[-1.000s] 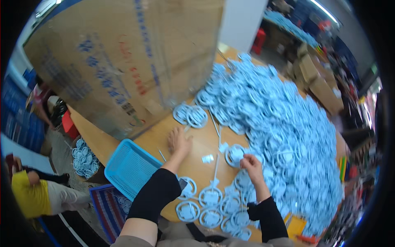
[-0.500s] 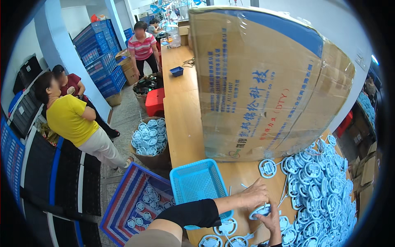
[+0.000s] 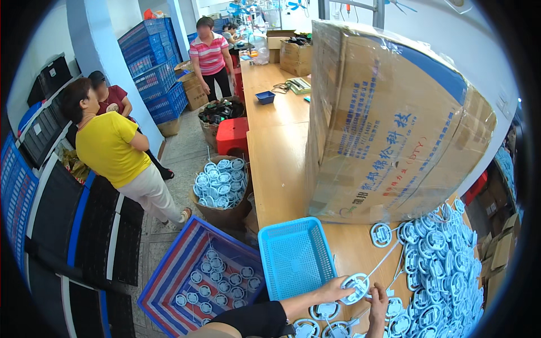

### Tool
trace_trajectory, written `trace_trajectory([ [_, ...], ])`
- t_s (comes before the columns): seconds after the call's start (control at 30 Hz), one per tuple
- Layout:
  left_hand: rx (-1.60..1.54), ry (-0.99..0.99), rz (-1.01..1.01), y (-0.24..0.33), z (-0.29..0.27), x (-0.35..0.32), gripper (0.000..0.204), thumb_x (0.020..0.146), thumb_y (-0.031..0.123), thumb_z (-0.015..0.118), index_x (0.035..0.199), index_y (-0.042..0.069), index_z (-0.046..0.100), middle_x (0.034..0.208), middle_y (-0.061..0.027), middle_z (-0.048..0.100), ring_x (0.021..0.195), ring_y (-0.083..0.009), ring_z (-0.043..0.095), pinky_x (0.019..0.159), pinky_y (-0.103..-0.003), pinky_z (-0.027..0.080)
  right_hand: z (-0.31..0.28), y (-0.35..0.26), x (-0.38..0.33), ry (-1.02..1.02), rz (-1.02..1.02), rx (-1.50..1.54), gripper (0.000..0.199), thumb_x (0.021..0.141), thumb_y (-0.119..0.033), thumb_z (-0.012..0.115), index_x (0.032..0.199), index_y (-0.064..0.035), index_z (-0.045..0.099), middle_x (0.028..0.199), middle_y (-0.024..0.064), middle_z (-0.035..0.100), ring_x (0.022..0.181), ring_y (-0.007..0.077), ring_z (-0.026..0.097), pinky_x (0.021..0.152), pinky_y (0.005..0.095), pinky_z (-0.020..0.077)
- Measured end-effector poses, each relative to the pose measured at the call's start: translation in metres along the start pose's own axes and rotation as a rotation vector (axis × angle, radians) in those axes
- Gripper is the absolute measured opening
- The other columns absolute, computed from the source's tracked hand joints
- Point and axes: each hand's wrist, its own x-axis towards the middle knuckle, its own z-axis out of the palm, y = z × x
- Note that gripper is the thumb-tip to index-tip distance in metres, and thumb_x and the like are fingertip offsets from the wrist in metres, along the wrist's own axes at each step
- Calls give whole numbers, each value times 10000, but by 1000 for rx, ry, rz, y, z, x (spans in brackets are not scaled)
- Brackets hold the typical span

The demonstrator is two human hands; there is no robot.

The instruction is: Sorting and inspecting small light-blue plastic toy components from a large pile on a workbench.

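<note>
left hand pinched a round white-blue plastic ring part above the desk, beside the blue basket. right hand fingers curled on the same part. pile of ring parts lay right.

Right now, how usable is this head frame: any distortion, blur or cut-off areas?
Head view: strong fisheye bending of the wooden table and cardboard box; black corners; even indoor light, sharp centre; both hands, left and right, and the white-blue ring sit near the lower rim.

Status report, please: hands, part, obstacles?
Left hand and right hand both grip one blue ring part. Blue basket close beside. Nothing blocking.
</note>
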Motion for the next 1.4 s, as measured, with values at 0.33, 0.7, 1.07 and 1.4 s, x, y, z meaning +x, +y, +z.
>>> trace_trajectory([
  [0.33,-205,30,30,-17,-41,-59,389,855,159,626,1181,13,473,1001,-51,561,891,-109,558,695,-258,536,-8,52,-11,127,-466,-1092,399,595,-55,723,978,-21,615,954,173,525,961,360,496,829,420,429],
  [0.7,-138,155,69,-26,-30,-61,513,826,217,652,1228,-18,439,1055,-111,580,920,-148,577,686,-276,533,-30,33,-21,-128,-4,763,178,855,-145,625,1002,-48,599,941,78,630,926,215,595,859,352,475],
  [1.07,109,450,351,-47,-11,-53,498,804,259,685,1148,-30,471,1040,-130,590,953,-170,566,813,-302,470,46,1,-70,-187,60,579,256,889,-225,587,1103,-93,537,862,14,575,789,147,557,726,282,461],
  [1.4,7,229,422,-7,17,-91,409,854,178,636,1164,8,430,1030,-93,550,875,-129,566,755,-279,484,70,19,-76,-206,152,552,133,872,-151,599,973,-69,570,826,41,589,771,168,577,748,334,509],
])
